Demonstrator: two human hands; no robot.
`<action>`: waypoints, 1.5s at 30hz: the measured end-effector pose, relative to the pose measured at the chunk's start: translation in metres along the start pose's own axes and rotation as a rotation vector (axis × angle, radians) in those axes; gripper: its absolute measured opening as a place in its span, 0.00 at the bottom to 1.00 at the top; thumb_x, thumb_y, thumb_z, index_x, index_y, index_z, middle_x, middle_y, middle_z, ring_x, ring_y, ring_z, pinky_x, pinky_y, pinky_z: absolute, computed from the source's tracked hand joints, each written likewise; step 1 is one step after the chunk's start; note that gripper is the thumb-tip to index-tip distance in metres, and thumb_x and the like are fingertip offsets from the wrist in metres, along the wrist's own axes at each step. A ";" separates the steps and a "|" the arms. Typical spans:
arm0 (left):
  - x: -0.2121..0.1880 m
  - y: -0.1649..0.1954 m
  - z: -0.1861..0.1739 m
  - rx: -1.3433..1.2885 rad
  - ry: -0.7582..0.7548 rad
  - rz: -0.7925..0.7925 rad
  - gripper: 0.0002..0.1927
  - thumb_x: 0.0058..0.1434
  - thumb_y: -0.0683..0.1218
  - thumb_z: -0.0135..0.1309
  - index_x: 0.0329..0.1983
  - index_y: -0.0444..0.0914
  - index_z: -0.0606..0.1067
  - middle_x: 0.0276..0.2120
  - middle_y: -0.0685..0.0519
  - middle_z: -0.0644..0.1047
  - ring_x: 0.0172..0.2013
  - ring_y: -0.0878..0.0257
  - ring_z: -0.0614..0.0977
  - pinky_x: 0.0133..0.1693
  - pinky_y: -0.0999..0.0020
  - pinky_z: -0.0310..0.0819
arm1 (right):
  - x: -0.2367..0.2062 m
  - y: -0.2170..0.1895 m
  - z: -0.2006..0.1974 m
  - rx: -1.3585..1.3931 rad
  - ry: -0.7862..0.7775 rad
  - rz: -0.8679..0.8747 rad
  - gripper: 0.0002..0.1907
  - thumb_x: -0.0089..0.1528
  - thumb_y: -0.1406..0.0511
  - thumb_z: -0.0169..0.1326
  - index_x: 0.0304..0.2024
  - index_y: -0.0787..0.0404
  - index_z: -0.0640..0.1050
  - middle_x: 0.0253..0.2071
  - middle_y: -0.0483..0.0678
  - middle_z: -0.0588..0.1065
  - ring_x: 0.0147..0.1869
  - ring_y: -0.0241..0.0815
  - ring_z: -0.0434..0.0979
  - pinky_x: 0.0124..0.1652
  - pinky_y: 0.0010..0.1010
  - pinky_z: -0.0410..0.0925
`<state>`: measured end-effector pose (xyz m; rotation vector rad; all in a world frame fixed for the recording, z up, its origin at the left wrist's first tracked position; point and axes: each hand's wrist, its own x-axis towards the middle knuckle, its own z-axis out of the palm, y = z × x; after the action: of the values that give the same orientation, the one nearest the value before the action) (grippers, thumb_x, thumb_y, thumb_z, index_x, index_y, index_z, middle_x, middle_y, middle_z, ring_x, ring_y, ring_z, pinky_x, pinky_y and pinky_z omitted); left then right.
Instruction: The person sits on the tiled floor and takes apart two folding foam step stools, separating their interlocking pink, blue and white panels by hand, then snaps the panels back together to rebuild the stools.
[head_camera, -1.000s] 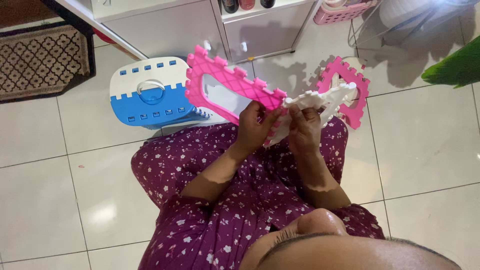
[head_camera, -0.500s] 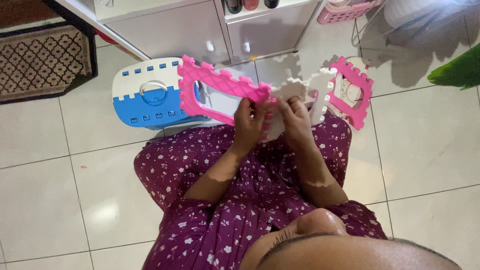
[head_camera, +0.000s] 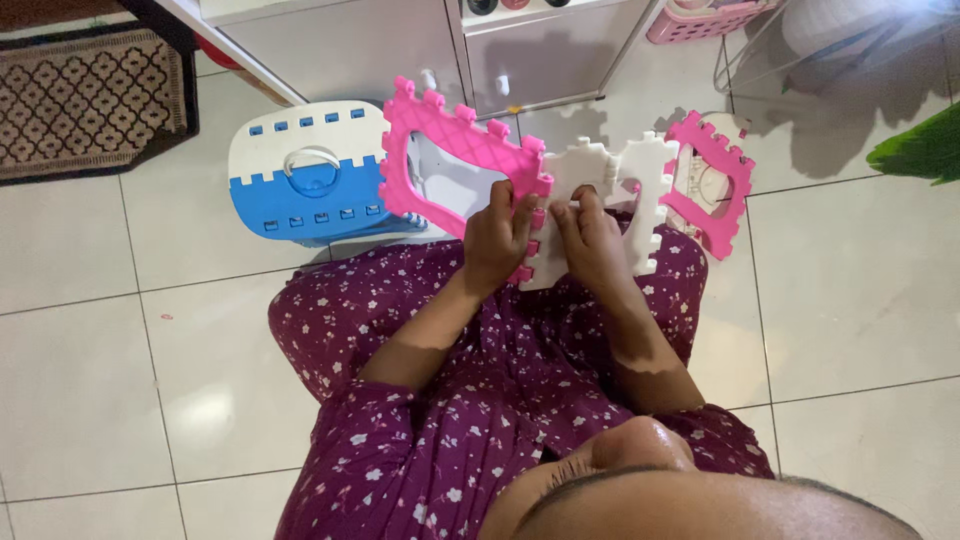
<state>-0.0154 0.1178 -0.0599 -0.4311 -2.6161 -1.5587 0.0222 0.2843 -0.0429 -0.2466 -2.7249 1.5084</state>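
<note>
- While the person sat on the tiled floor (head_camera: 120, 400), both hands met at the toothed seam between a pink frame (head_camera: 455, 150) and a white panel (head_camera: 610, 190), held up over the lap.
- The left hand (head_camera: 497, 240) was closed on the pink frame's lower right corner, fingers curled over the edge and pinching it at the seam.
- The right hand (head_camera: 592, 240) was closed on the white panel, fingertips pressed against its left edge, just beside the left hand's.
- A second pink frame (head_camera: 712, 180) was joined to the white panel's far side and hung out to the right.
- As a judgement, the step in hand was seating teeth into notches along that seam; it would go best with the two edges lined up tooth for notch first, then pressed in from one end toward the other, not all at once.
- Thumbs behind and fingers in front would give a firmer squeeze, and the hanging frame wanted support so its weight did not twist the joint open.
- On the floor beyond the knees stood a blue and white case (head_camera: 305, 175) with a handle, close to a grey cabinet (head_camera: 350, 50); a patterned mat (head_camera: 90, 95) lay at the far left.
</note>
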 end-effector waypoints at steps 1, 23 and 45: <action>-0.001 -0.001 0.004 0.013 0.017 0.005 0.19 0.75 0.58 0.42 0.47 0.36 0.65 0.18 0.45 0.75 0.20 0.44 0.79 0.22 0.50 0.67 | 0.004 0.007 0.003 -0.008 0.022 0.008 0.13 0.72 0.60 0.50 0.46 0.65 0.68 0.23 0.51 0.71 0.24 0.41 0.70 0.27 0.37 0.63; 0.078 -0.101 0.118 0.313 -0.038 -0.262 0.26 0.77 0.59 0.41 0.63 0.33 0.64 0.51 0.35 0.77 0.51 0.39 0.80 0.51 0.45 0.74 | 0.052 0.043 -0.010 -0.133 0.084 0.075 0.15 0.69 0.59 0.55 0.45 0.67 0.76 0.29 0.60 0.78 0.30 0.51 0.79 0.33 0.42 0.72; 0.000 -0.038 -0.040 -0.391 0.020 -0.392 0.19 0.72 0.56 0.46 0.50 0.36 0.74 0.44 0.47 0.84 0.31 0.63 0.78 0.35 0.68 0.73 | 0.054 0.023 0.035 0.008 -0.057 0.314 0.19 0.73 0.54 0.45 0.47 0.62 0.76 0.35 0.51 0.78 0.28 0.39 0.71 0.29 0.33 0.69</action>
<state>-0.0292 0.0659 -0.0732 0.0949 -2.4822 -2.1907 -0.0316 0.2752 -0.0842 -0.6694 -2.8279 1.6159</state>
